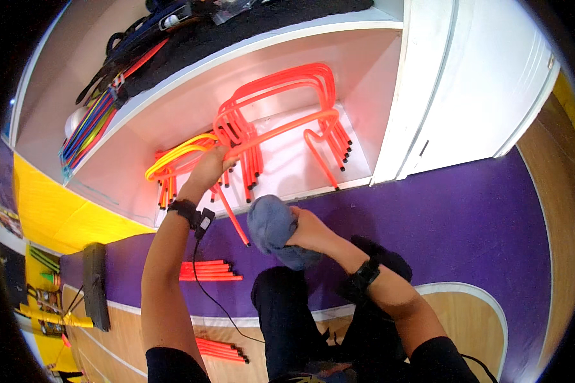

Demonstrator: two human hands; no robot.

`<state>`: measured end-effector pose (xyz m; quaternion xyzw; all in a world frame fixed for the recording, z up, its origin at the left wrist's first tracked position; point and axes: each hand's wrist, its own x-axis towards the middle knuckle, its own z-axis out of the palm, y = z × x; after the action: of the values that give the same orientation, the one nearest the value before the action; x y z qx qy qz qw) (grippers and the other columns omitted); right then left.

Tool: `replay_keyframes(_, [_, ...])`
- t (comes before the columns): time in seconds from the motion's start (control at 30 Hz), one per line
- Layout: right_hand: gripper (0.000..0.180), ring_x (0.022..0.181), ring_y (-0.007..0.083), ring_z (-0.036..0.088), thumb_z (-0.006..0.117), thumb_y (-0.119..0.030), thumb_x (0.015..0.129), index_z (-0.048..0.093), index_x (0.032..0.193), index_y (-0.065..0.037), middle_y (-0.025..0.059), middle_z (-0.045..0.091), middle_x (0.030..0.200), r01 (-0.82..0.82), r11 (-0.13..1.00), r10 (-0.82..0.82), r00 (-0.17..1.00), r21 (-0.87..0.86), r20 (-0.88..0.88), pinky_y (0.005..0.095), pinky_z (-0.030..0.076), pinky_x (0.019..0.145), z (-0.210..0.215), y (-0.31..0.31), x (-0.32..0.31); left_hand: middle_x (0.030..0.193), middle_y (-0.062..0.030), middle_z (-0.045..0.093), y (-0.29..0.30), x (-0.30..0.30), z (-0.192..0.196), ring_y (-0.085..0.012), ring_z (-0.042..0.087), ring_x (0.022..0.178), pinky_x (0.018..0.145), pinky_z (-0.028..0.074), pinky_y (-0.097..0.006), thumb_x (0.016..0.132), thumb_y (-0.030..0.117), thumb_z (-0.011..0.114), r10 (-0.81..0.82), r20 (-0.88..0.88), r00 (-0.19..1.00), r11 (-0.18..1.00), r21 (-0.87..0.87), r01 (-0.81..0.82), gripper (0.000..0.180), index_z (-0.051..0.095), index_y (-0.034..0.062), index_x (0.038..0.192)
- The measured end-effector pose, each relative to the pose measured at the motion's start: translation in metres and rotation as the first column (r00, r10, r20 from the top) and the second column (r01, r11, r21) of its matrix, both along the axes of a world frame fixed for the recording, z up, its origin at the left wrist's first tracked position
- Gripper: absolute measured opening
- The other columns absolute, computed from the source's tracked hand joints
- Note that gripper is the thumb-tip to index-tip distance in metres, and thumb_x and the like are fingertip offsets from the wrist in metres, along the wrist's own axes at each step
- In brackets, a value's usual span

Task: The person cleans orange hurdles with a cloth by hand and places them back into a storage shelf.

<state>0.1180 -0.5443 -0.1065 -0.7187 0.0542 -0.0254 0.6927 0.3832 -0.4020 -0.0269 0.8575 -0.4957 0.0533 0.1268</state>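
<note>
My left hand (209,168) is closed round the left end of a red-orange training hurdle (281,131), at the front of a low shelf compartment. One of its black-tipped legs slants down past the shelf edge over the purple floor; the other side rests toward the right of the compartment. A crumpled blue-grey cloth (271,223) is bunched in my right hand (310,231), just below the hurdle and apart from it. Behind the held hurdle stands a nested stack of red hurdles (287,75). Left of it, yellow and orange hurdles (180,155) stand close together.
The white shelf unit (287,38) holds black cloth and colourful sticks (94,131) above. A white cabinet door (479,83) stands to the right. More red hurdles (211,270) lie on the floor near my left forearm, and others (220,350) lie nearer. A dark block (95,287) stands left.
</note>
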Motion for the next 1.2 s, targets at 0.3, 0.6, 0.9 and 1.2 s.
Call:
replay_keyframes(0.3, [0.063,0.095,0.0216,0.063,0.082,-0.017,0.060,0.055,0.115,0.000,0.0124,0.066,0.103,0.024,0.973,0.001,0.994,0.229,-0.108,0.0345,0.048,0.087,0.000,-0.016,0.008,0.096,-0.0150,0.060,-0.066,0.114,-0.033,-0.0311,0.057,0.097,0.081,0.045,-0.045,0.087,0.037,0.057,-0.046,0.470,0.882,0.979,0.197,-0.054,0.034,0.059,0.0047,0.097])
replay_keyframes(0.6, [0.060,0.099,0.0292,0.063,0.081,-0.020,0.062,0.054,0.112,-0.001,0.0175,0.065,0.103,0.105,0.993,-0.097,0.987,0.062,-0.125,0.0363,0.048,0.088,-0.008,-0.040,0.030,0.096,-0.0162,0.058,-0.083,0.163,-0.030,-0.0363,0.056,0.093,0.082,0.045,-0.044,0.088,0.034,0.055,0.000,0.288,0.958,0.985,0.164,-0.050,0.033,0.059,0.0010,0.094])
replay_keyframes(0.9, [0.057,0.100,0.0310,0.063,0.078,-0.019,0.064,0.054,0.111,0.001,0.0191,0.065,0.103,0.114,0.981,-0.115,0.993,0.158,-0.003,0.0376,0.048,0.087,-0.009,-0.038,0.054,0.095,-0.0184,0.057,-0.052,0.199,-0.038,-0.0375,0.055,0.092,0.080,0.046,-0.045,0.087,0.028,0.058,0.124,0.280,0.952,0.965,0.189,-0.182,0.028,0.060,0.0009,0.094])
replay_keyframes(1.2, [0.055,0.097,0.0296,0.064,0.079,-0.025,0.066,0.055,0.108,0.000,0.0187,0.065,0.100,0.109,0.984,-0.086,0.983,0.144,-0.162,0.0367,0.049,0.085,0.003,-0.050,0.051,0.089,-0.0168,0.059,-0.087,0.241,-0.090,-0.0349,0.057,0.087,0.077,0.048,-0.044,0.083,0.028,0.063,0.267,0.486,0.832,0.963,-0.098,-0.252,0.029,0.061,0.0032,0.099])
